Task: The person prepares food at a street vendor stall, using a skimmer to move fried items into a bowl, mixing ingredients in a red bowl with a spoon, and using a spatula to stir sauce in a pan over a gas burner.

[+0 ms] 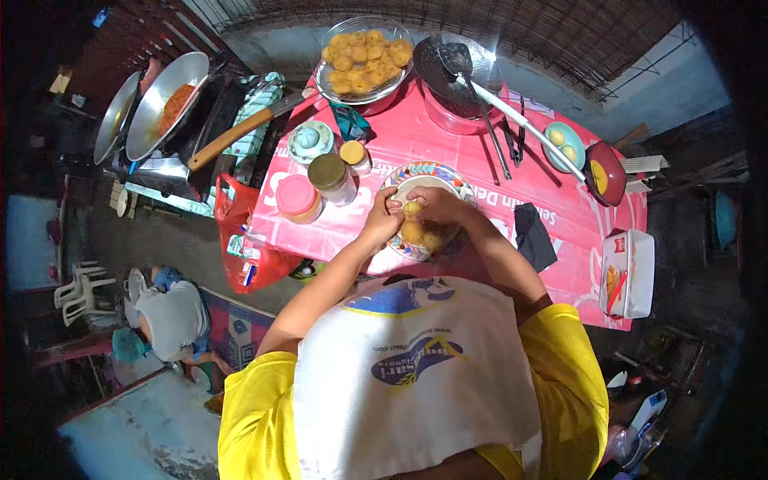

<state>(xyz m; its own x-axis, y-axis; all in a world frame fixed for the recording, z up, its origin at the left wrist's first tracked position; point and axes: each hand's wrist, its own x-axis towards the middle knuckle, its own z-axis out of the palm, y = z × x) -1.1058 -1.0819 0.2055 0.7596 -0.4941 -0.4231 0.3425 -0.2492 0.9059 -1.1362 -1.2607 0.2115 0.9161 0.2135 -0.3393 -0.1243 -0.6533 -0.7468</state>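
Observation:
Over a white bowl on a plate with a colourful patterned rim, my two hands meet. My left hand and my right hand pinch a small yellowish food piece between their fingers. Below it in the bowl lie several round yellowish lumps. To the left of the bowl stand a jar with an olive lid, a jar with a yellow lid and a jar with a pink lid. The undersides of my fingers are hidden.
Golden fried pieces fill a glass dish at the back. A black perforated strainer and long-handled utensils lie over a pink basin. Woks stand on a stove at left. A red plastic bag hangs by the table; a person crouches beyond.

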